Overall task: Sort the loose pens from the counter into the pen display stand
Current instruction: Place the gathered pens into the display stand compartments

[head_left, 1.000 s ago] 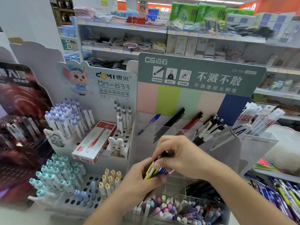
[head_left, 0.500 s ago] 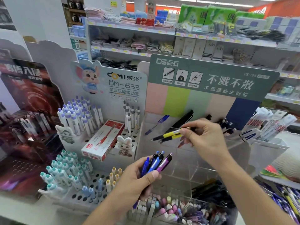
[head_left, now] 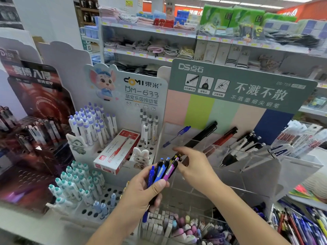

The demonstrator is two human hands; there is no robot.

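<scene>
Blue and purple pens (head_left: 163, 171) sit gripped in the left hand (head_left: 141, 193); the right hand (head_left: 192, 167), fingers loose, reaches for one, probably for the clear display stand (head_left: 261, 167) next.

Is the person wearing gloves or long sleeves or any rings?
No gloves and no rings that I can see. The left hand and the right hand are bare, and both forearms are bare too, with no sleeves, watch or bracelet in view.
</scene>
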